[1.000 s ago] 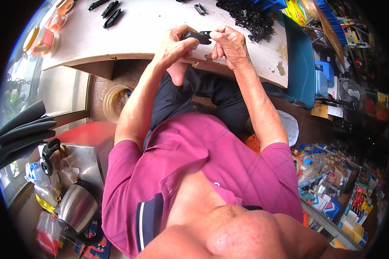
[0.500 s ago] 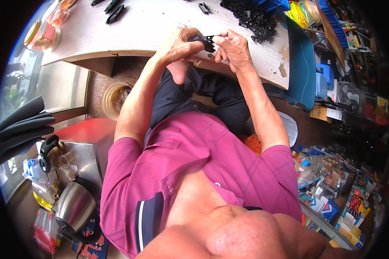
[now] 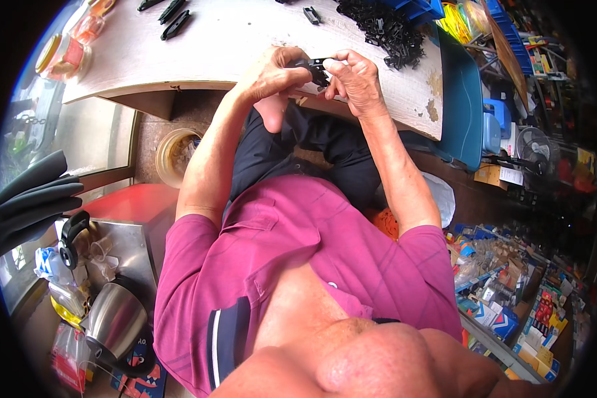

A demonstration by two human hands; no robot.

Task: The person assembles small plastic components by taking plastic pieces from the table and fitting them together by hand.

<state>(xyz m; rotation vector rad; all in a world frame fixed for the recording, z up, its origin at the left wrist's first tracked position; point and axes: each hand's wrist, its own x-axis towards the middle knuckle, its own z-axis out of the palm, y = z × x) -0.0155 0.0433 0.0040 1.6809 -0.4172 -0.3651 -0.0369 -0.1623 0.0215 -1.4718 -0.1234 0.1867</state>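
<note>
Over the near edge of the white worktable (image 3: 219,50), my left hand (image 3: 275,74) grips a small black plastic part (image 3: 319,73) between thumb and fingers. My right hand (image 3: 359,85) pinches the right end of that part with thumb and forefinger, its other fingers curled beneath. Its exact kind cannot be made out, as the fingers cover much of it. Beyond the hands lies a single small black piece (image 3: 311,15). A heap of loose black plastic pieces (image 3: 386,34) spreads at the right. Several longer black pieces (image 3: 175,25) rest at the far left.
A lidded clear jar (image 3: 61,56) stands at the table's left end. Blue bins (image 3: 418,8) sit behind the heap, and a teal container (image 3: 462,99) adjoins the right edge. Below left are a round tub (image 3: 176,156) and a steel kettle (image 3: 117,317). One bare foot (image 3: 272,111) shows under the table.
The black part has tilted slightly between my hands, and both hands have shifted a little. My grip on it stays the same.
</note>
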